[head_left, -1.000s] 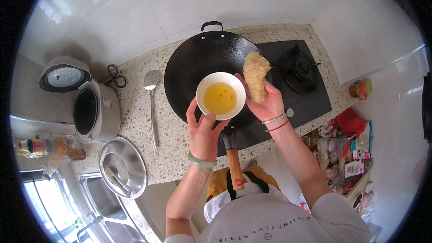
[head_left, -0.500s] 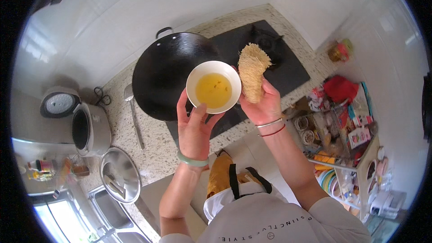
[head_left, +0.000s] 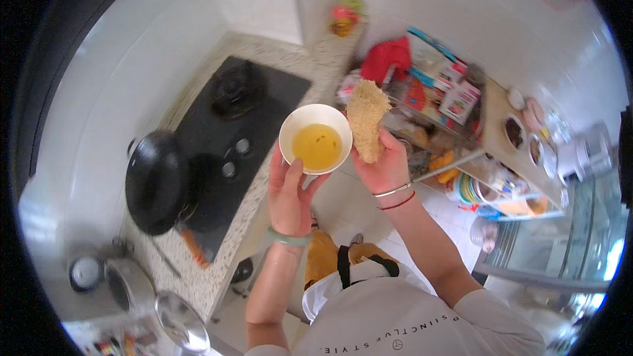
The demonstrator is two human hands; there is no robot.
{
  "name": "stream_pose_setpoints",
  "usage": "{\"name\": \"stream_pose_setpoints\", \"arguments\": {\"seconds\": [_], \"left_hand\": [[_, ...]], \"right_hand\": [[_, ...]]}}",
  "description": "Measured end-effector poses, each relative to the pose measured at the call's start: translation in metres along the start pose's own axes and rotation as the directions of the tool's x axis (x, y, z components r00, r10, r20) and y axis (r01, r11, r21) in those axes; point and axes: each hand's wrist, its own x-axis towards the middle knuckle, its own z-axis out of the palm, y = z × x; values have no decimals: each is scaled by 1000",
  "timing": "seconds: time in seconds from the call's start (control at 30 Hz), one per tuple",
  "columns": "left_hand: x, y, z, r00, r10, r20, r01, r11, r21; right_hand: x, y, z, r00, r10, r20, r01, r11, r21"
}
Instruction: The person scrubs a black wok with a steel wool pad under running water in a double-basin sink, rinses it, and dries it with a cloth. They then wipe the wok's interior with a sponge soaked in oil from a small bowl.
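My left hand [head_left: 290,201] holds up a white bowl [head_left: 290,133], thumb over its near rim and fingers underneath. A shallow pool of yellow oil-like liquid [head_left: 316,149] lies in it, with a few small dark bits afloat. Right beside the bowl, my right hand [head_left: 384,170] grips a tan, fibrous piece of dried loofah [head_left: 367,118], which stands up from the fingers. The bowl hides some of the right fingers, so I cannot tell whether they touch its side. Both are held in the air in front of my body.
To the left, a black wok [head_left: 155,181] with a wooden handle [head_left: 193,248] sits on a dark cooktop [head_left: 280,95]. Past it are a rice cooker [head_left: 129,285] and a metal lid [head_left: 181,322]. A shelf rack [head_left: 521,188] with packages and plates stands at right.
My view has turned right: cooktop and wok have shifted left, and more of the rack shows. Both hands keep hold of the bowl and the loofah in nearly the same pose.
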Motion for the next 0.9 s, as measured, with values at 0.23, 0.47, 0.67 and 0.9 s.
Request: {"name": "stream_pose_setpoints", "arguments": {"seconds": [0.23,0.47,0.67,0.9], "left_hand": [[36,-97,119,925,-246,291,215,967,135],[84,-183,225,767,-406,497,331,914,235],[127,-259,314,635,-502,587,374,865,334],[171,-361,383,624,-535,570,394,845,362]], "right_hand": [[-38,-136,-55,894,-399,-206,405,914,-17],[-42,-245,-89,675,-645,-359,650,750,-124],[-34,-333,-164,487,-847,-213,682,521,-513],[-2,-434,-201,460,-751,-473,800,582,-146]]}}
